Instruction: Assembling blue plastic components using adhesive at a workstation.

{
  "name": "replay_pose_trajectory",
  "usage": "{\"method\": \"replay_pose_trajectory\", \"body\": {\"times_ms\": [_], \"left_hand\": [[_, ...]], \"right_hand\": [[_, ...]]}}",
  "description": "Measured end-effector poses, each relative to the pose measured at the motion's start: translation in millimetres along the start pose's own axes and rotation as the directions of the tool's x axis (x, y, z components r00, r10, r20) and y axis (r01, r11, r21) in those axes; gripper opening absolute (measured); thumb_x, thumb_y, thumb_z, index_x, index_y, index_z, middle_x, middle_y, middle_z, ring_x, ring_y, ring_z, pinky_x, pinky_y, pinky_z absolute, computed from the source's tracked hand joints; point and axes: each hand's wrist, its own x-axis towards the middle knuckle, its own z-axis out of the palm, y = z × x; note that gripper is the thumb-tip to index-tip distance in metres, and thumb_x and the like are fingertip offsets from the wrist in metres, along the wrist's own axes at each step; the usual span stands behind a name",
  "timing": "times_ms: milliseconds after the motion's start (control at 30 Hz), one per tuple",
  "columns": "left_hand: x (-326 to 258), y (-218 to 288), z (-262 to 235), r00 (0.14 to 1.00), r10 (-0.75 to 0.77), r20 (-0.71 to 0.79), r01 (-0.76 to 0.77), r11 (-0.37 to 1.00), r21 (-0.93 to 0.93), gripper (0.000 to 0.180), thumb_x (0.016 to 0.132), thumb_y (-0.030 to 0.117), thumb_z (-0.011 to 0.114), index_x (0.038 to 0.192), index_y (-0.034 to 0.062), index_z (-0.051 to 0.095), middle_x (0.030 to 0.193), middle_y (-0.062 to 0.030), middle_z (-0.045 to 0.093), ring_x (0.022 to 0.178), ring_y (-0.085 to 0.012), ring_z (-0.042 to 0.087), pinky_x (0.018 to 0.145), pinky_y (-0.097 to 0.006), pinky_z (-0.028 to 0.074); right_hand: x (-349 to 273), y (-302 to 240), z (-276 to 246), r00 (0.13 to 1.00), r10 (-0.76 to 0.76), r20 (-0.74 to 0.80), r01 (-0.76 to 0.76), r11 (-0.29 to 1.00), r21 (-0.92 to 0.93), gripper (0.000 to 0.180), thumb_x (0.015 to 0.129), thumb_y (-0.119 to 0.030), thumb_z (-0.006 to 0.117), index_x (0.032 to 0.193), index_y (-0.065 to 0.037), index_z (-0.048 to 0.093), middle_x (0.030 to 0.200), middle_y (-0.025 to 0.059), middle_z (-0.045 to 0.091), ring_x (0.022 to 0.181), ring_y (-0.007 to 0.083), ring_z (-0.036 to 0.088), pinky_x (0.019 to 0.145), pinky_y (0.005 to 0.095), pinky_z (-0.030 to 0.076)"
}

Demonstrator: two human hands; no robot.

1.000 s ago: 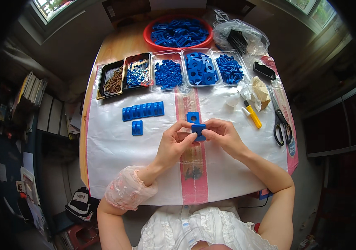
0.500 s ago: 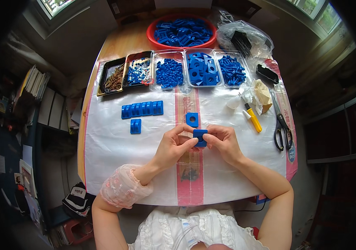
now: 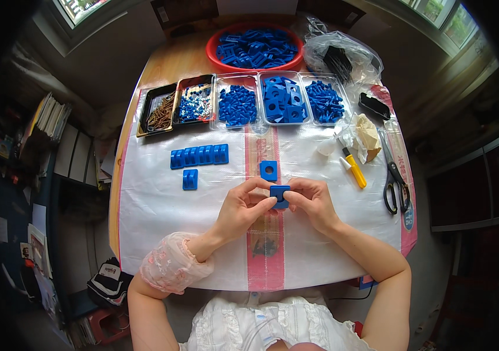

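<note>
Between both hands, above the striped band of the table cover, is a blue plastic plate (image 3: 280,192), held upright by its edges. My left hand (image 3: 248,202) pinches its left side with thumb and index finger. On the opposite edge, my right hand (image 3: 311,200) grips it the same way, thumb across the front. Fingers hide part of it. Just beyond lies a flat blue plate with a round hole (image 3: 268,170). To the left sit a row of several ribbed blue pieces (image 3: 199,156) and one single ribbed blue piece (image 3: 190,179).
Along the far side stand trays of brown screws (image 3: 160,111), small metal nuts (image 3: 195,103), blue pegs (image 3: 237,105), holed plates (image 3: 283,99) and longer blue pieces (image 3: 324,102). Behind is a red basin (image 3: 211,50). At right lie a yellow-handled knife (image 3: 354,171), scissors (image 3: 396,186) and a phone (image 3: 374,105).
The view has shifted very slightly. Both hands keep the same pinch on the blue plate, with only a slight shift of the fingers.
</note>
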Motion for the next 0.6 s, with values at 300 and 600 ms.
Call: {"method": "replay_pose_trajectory", "body": {"times_ms": [300, 600], "left_hand": [[1, 3, 1, 0.974, 0.223, 0.033, -0.213, 0.861, 0.463, 0.025, 0.09, 0.001, 0.062, 0.115, 0.0037, 0.064, 0.091, -0.0123, 0.074, 0.082, -0.0146, 0.072, 0.07, -0.027, 0.056], [2, 5, -4, 0.937, 0.329, 0.117, -0.339, 0.773, 0.536, 0.033, 0.085, -0.003, 0.066, 0.117, 0.0053, 0.067, 0.097, -0.0109, 0.072, 0.076, -0.0194, 0.07, 0.067, -0.028, 0.055]], "right_hand": [[2, 3, 3, 0.992, -0.113, 0.053, 0.108, 0.991, 0.081, 0.013, 0.088, 0.003, 0.067, 0.102, 0.003, 0.067, 0.1, 0.0045, 0.063, 0.09, 0.0104, 0.063, 0.081, 0.0246, 0.053], [2, 8, 1, 0.985, -0.159, 0.06, 0.159, 0.987, 0.005, 0.013, 0.086, 0.002, 0.069, 0.099, 0.002, 0.07, 0.094, 0.0043, 0.064, 0.088, 0.0084, 0.06, 0.075, 0.0228, 0.049]]}}
